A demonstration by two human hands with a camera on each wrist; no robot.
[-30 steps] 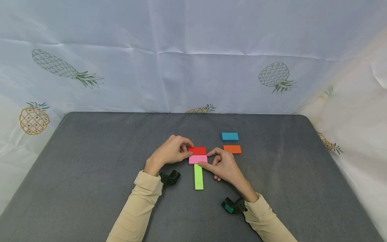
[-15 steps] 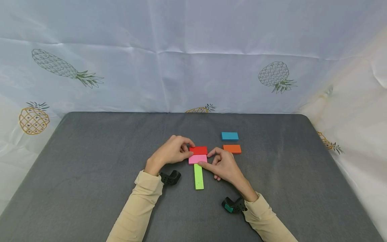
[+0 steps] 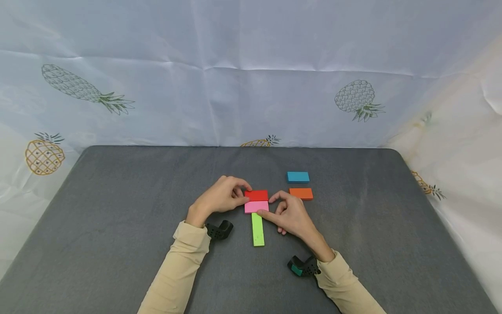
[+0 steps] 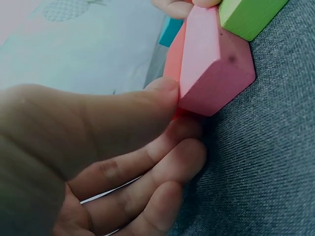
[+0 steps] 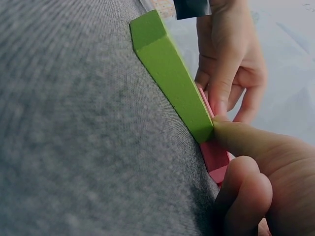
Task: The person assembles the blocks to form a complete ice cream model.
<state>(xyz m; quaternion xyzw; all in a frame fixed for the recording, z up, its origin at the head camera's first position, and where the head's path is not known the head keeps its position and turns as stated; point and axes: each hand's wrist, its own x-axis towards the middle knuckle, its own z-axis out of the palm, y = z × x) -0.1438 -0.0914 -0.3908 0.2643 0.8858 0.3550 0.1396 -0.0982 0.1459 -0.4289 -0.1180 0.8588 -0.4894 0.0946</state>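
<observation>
The red block (image 3: 259, 196) lies in the middle of the table before me, along the far side of the pink block (image 3: 255, 207), the two seeming to touch with ends roughly in line; the green block (image 3: 257, 232) points towards me, its far end against the pink one's near side. My left hand (image 3: 220, 194) pinches the red block's left end between thumb and finger; my right hand (image 3: 293, 214) holds the pink block, thumb at its near edge beside the green, index finger at its right end, the rest curled in. By my reckoning three pieces are placed together, the red perhaps being squared up; the orange block (image 3: 301, 194) and blue block (image 3: 298, 177) lie apart to the right, neither joined on. I can read no brand, label or writing on the blocks, the grey tabletop (image 3: 129, 244) or the cloth (image 3: 157, 35) behind; that cloth bears only pineapple prints.
</observation>
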